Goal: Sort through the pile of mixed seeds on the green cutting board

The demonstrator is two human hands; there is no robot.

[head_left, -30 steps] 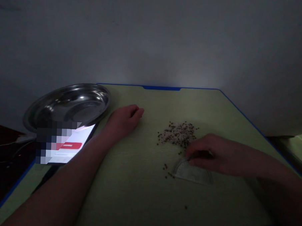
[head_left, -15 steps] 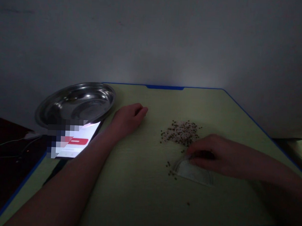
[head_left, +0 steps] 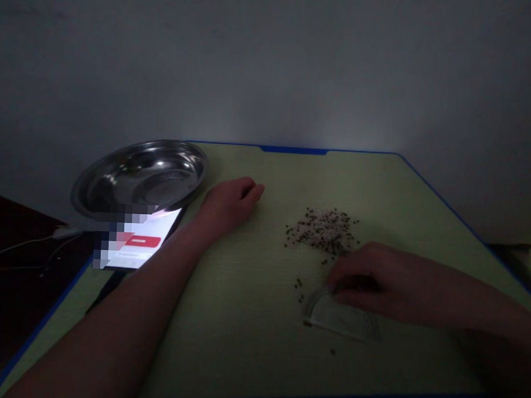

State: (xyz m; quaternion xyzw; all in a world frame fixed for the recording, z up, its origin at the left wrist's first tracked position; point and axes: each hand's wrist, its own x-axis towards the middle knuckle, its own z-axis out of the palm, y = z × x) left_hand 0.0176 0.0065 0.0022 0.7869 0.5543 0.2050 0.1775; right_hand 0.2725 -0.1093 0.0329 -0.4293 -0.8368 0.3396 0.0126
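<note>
My right hand (head_left: 367, 278) pinches the curved edge of a clear, half-round protractor (head_left: 343, 317), which lies low over the table with its straight edge toward me. Just beyond that hand is a pile of small pale grains mixed with dark beans or seeds (head_left: 323, 229). A few dark ones (head_left: 299, 288) lie loose left of the protractor, and a single one (head_left: 333, 352) sits nearer to me. My left hand (head_left: 232, 200) rests on the table left of the pile, its fingers curled in and nothing visible in them.
A shiny steel basin (head_left: 160, 182) stands at the back left. In front of it lies a phone or tablet (head_left: 142, 252) with a lit screen, partly behind my left forearm. The pale table (head_left: 242, 339) has a blue rim, with a wall behind and white cables (head_left: 34, 244) at the left.
My right hand has drawn the protractor slightly toward me, near the loose dark seeds. My left hand keeps its place; the whole view has shifted a little.
</note>
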